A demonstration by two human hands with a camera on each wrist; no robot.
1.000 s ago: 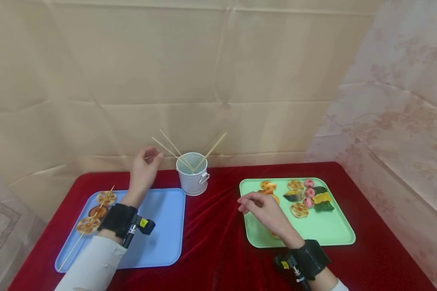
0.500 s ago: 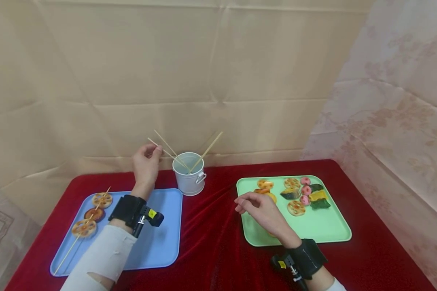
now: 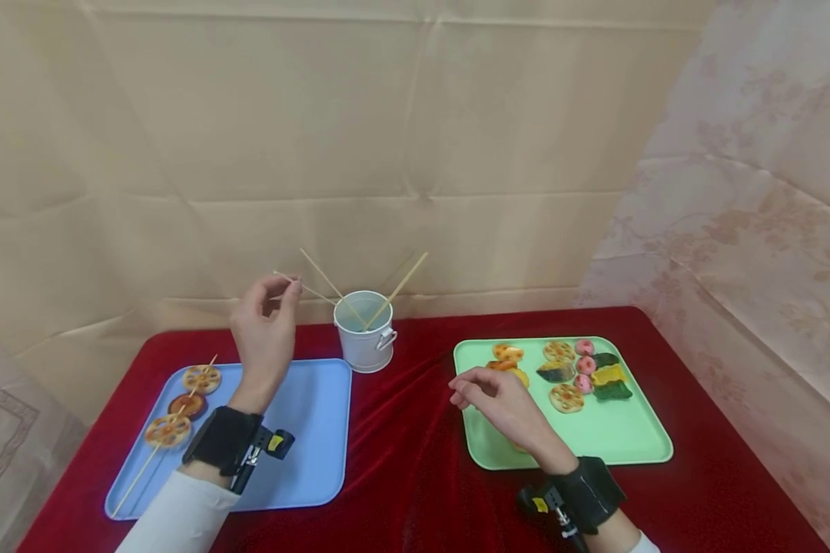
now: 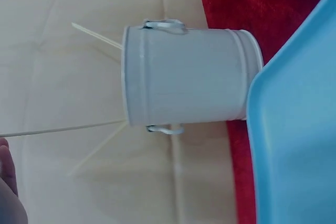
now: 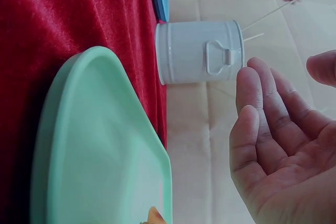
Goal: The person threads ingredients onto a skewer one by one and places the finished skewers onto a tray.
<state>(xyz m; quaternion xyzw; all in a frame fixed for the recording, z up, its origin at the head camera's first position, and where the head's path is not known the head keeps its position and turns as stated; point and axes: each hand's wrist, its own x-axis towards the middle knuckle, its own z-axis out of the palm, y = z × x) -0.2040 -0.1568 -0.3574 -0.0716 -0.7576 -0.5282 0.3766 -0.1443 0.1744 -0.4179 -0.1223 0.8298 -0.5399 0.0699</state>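
Observation:
My left hand pinches a thin wooden skewer near its upper end, left of the white bucket. That skewer slants down to the bucket's rim in the left wrist view; its lower tip is hidden there. Two other skewers, one leaning left and one leaning right, stand in the bucket. Over the left edge of the green tray hovers my right hand. Its fingers are relaxed, with nothing in them.
On the blue tray lies a skewer threaded with two lotus root slices and a brown round piece. The green tray bears lotus slices, pink balls, pumpkin-like wedges and green pieces. Red cloth covers the table.
My left hand reached a skewer in the bucket, took hold of it and drew it to the left, so it now lies flatter. My right hand stays almost still.

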